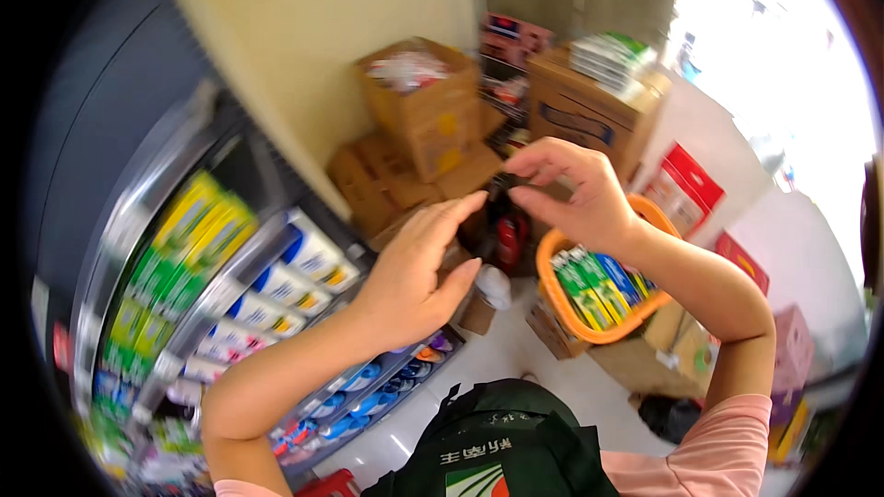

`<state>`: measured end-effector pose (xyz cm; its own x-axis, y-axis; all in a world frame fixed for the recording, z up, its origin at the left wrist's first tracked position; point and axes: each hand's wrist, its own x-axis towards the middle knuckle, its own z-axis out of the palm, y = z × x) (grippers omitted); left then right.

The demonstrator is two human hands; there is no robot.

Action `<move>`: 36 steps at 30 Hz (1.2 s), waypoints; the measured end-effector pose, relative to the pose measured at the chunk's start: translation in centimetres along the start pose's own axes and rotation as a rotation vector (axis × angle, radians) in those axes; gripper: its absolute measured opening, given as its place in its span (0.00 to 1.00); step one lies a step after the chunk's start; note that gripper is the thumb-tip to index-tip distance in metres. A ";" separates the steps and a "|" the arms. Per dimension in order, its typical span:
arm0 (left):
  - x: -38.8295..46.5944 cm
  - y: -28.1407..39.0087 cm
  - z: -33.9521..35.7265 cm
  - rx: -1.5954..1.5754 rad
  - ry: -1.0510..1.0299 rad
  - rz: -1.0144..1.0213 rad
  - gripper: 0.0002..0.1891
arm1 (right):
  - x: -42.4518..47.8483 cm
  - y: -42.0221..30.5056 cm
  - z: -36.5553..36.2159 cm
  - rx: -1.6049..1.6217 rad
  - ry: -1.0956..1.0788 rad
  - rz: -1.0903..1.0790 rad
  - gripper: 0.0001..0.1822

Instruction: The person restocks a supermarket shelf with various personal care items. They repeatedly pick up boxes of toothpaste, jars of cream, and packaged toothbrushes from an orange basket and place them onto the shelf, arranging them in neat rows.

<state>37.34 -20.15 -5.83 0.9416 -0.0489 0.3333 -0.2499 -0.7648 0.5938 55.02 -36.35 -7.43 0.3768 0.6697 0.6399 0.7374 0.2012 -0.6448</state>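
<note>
My left hand (pixel 418 273) is raised in front of me, fingers extended, thumb apart, holding nothing. Facing it from the right is my right hand (pixel 570 186), its fingers curved and apart from the thumb, also with nothing in it. The two hands do not touch. Just below and behind my right hand stands an orange plastic basket (pixel 552 304) with green-and-yellow and blue packages (pixel 594 286) in it. Between and beyond the hands is a red fire extinguisher (pixel 510 241). A dark green apron (pixel 497 421) covers my front.
Shelves (pixel 224 283) at left hold green-and-yellow boxes (pixel 197 235), white-and-blue packs (pixel 297 283) and, lower down, blue bottles (pixel 373 404). Open cardboard boxes (pixel 428 131) stand by the wall. A larger carton (pixel 573 107) bears a stack of packs (pixel 608 59). Another carton (pixel 649 362) sits near the basket.
</note>
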 end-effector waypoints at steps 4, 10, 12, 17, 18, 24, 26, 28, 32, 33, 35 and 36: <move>9.6 -3.6 15.0 -0.187 -0.264 -0.043 0.28 | -13.8 13.6 -8.9 -0.115 0.311 0.610 0.13; 16.1 -10.1 37.1 -0.594 -0.499 -0.487 0.32 | -31.5 26.7 -9.6 -0.392 0.389 1.145 0.30; 17.6 -9.7 41.3 -0.764 -0.520 -0.760 0.35 | -34.6 30.3 -8.2 -0.254 0.559 1.303 0.38; 20.2 -11.0 47.5 -0.650 -0.574 -0.830 0.36 | -37.5 35.8 -5.9 -0.213 0.798 1.347 0.44; 20.3 -11.9 48.3 -0.646 -0.575 -0.835 0.36 | -37.1 36.0 -5.5 -0.101 0.832 1.350 0.46; 21.7 -13.6 51.2 -0.683 -0.593 -0.841 0.33 | -35.2 36.0 -4.6 -0.305 0.855 1.337 0.53; 22.0 -13.8 52.0 -0.722 -0.607 -0.797 0.32 | -35.0 36.3 -4.4 -0.358 0.844 1.364 0.55; 21.6 -14.7 52.8 -0.738 -0.616 -0.750 0.30 | -34.1 36.3 -4.2 -0.392 0.824 1.419 0.54; 21.8 -13.6 52.1 -0.738 -0.648 -0.791 0.35 | -34.2 36.0 -4.8 -0.353 0.865 1.414 0.53; 21.8 -13.1 51.5 -0.734 -0.640 -0.806 0.36 | -34.1 35.9 -5.0 -0.337 0.877 1.386 0.53; 20.2 -14.8 51.3 -0.644 -0.530 -0.551 0.37 | -33.1 34.7 -5.1 -0.337 0.889 1.272 0.52; 19.8 -14.7 50.7 -0.609 -0.480 -0.470 0.38 | -32.7 33.7 -5.5 -0.320 0.879 1.224 0.52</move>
<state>71.09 -42.41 -45.08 0.9356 -0.1843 -0.3011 0.2358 -0.3085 0.9215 70.67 -55.39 -47.82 0.9376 -0.3369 -0.0861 -0.2171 -0.3735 -0.9019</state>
